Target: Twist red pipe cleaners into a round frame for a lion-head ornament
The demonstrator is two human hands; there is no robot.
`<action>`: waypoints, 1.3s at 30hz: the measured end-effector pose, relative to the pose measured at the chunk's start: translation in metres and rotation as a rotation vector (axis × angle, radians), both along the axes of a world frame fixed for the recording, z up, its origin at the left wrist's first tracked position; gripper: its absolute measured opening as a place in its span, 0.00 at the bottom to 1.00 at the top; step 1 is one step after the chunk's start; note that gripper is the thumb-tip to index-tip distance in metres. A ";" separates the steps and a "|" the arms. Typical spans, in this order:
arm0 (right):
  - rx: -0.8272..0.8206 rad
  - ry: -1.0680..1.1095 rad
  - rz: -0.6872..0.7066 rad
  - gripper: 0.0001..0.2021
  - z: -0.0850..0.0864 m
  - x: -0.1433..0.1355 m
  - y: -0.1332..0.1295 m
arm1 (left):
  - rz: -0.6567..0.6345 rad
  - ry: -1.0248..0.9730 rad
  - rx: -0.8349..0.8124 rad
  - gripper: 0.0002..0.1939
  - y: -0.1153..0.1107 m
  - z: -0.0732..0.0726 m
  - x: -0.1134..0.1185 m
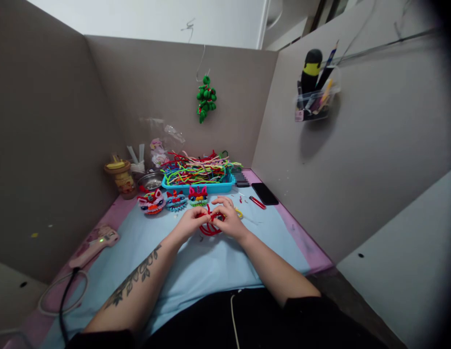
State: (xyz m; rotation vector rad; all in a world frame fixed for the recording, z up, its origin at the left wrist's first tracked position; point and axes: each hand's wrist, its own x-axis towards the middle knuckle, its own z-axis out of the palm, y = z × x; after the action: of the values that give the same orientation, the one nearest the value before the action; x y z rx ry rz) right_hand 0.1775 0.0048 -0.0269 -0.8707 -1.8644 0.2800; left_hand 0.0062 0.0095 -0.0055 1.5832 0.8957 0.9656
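A rounded red piece of bent pipe cleaners (211,230) is between my hands, low over the blue cloth. My left hand (192,221) pinches its upper left side, fingers closed. On its right side, my right hand (227,219) grips it with thumb and index finger, the other fingers curved above. The fingertips nearly meet at the top, where a short red end stands up. Just beyond my hands sits a small red and pink figure (198,196), with a light blue one (176,200) and a pink and red one (151,202) to its left.
Behind the figures stands a blue tray (198,188) heaped with coloured pipe cleaners. A metal bowl (151,181) and a jar (125,180) are at the left. A phone (265,194) and red tool (257,202) lie right. A glue gun (94,246) lies near left.
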 end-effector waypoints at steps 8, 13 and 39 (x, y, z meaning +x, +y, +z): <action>0.009 0.029 0.005 0.03 0.003 0.002 -0.001 | 0.088 0.226 0.479 0.06 -0.004 0.005 -0.002; -0.125 0.080 0.036 0.08 -0.001 0.004 0.003 | 0.094 0.337 0.659 0.05 -0.004 0.000 -0.003; 0.182 -0.169 -0.113 0.09 0.001 0.002 -0.007 | 0.041 0.023 0.113 0.12 -0.003 0.004 0.001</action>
State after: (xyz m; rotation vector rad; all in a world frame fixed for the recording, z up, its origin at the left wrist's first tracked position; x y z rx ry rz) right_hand 0.1799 -0.0017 -0.0256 -0.8919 -1.9523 -0.0342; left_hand 0.0067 0.0063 -0.0020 1.6796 0.9067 1.0444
